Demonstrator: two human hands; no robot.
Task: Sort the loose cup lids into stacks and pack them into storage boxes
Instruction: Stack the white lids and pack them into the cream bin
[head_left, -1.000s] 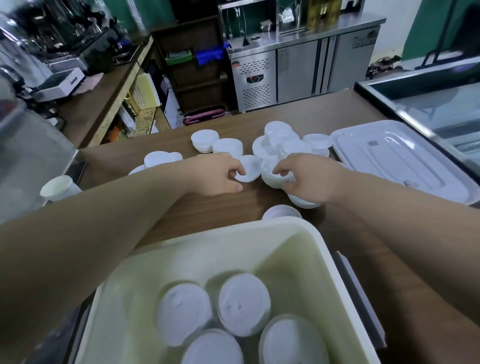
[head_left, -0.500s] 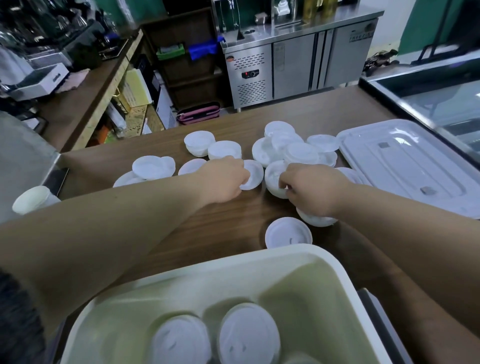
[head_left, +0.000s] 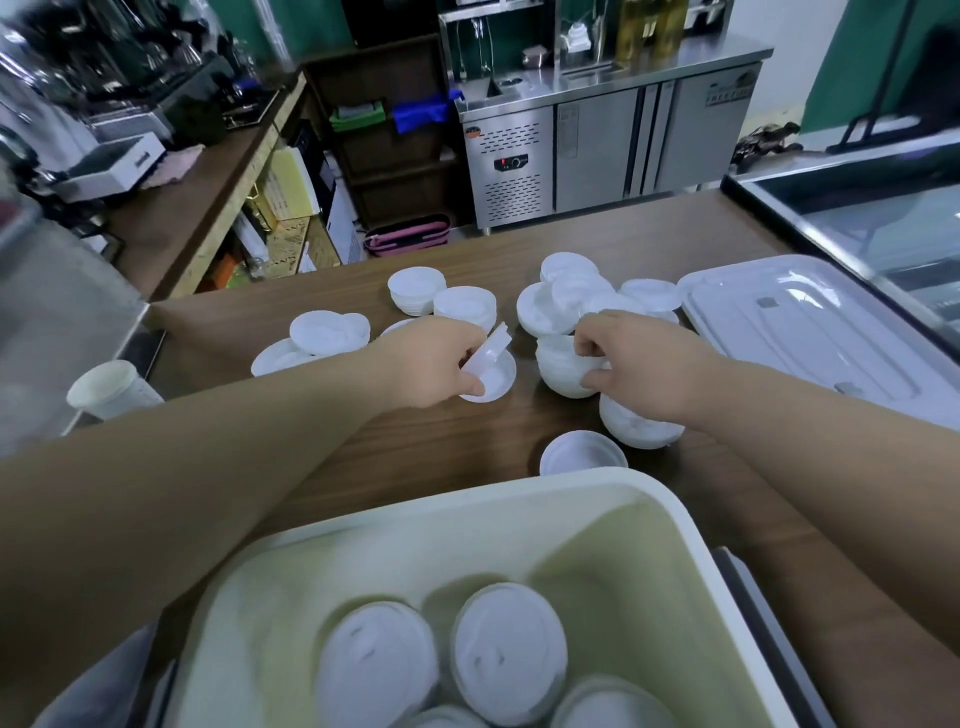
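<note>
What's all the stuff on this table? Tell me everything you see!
storage box: one, cream, nearest the camera
packed lid stacks: at least four tops showing, white, inside the storage box
loose lids: many, white, scattered and piled on the counter
single lid: one, white, just beyond the box rim
box cover: one, clear, flat on the counter at the right
paper cup: one, white, far left
counter: one, brown wood, under everything
steel cabinet: one, silver, at the back
left hand: one, pinching a tilted lid
right hand: one, gripping a small stack
</note>
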